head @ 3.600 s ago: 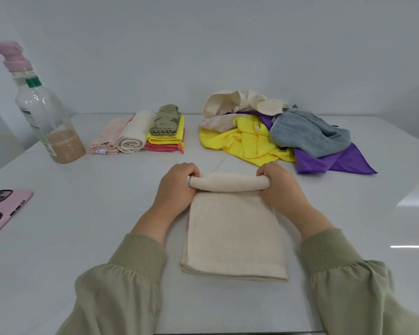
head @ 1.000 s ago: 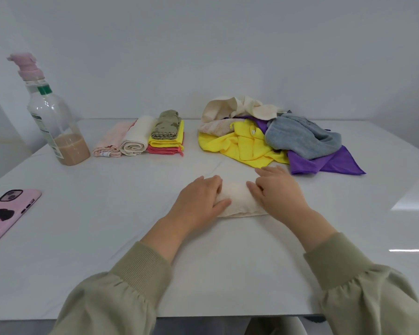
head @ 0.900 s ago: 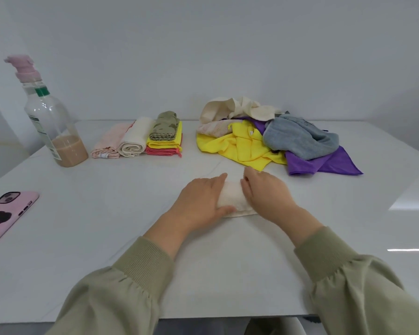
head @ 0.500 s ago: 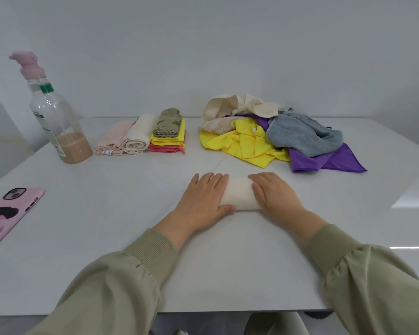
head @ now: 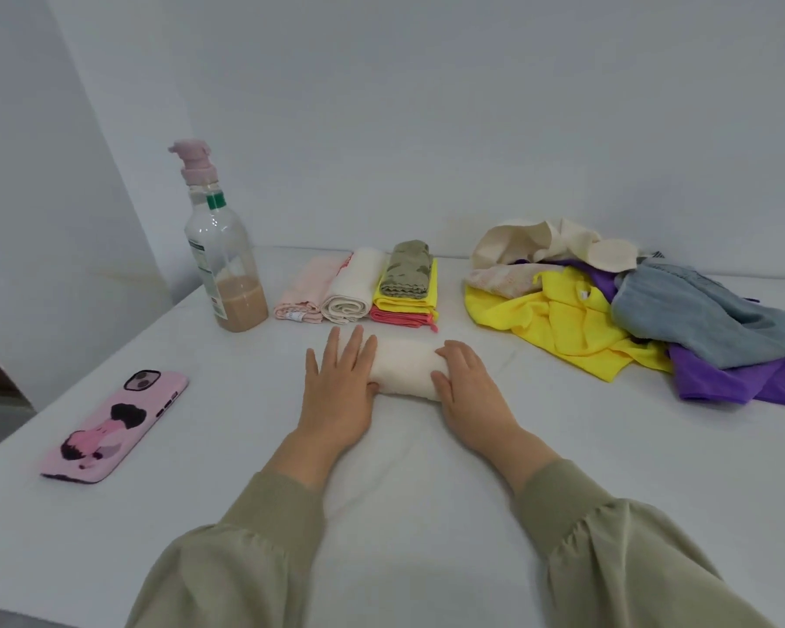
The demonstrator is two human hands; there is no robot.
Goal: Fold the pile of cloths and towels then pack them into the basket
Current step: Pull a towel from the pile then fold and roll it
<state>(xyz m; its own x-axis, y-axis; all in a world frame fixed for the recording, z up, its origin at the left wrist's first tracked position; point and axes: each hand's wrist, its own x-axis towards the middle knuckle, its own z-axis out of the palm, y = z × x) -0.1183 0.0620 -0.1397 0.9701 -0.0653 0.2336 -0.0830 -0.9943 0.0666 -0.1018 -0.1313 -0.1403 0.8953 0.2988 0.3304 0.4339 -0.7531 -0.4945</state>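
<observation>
Bottle, clear plastic with pink pump top (head: 221,265), stands upright at left rear of the white table (head: 427,482); tan liquid (head: 242,305) fills only its bottom part, label text too small to read. Cream rolled towel (head: 406,369) lies mid-table, just in front of the folded row (head: 359,287): pale pink, cream roll, olive on yellow and coral. Left hand (head: 336,396) lies flat, fingers straight, pressing the roll's left end. Right hand (head: 472,392) cups the right end, fingers bent over it, thumb seemingly on the near side. Hands hide both roll ends. Loose cloth pile (head: 576,310) sits right rear, its purple cloth (head: 744,383) cut off by the frame edge. Pink-cased phone (head: 119,423) lies near left.
</observation>
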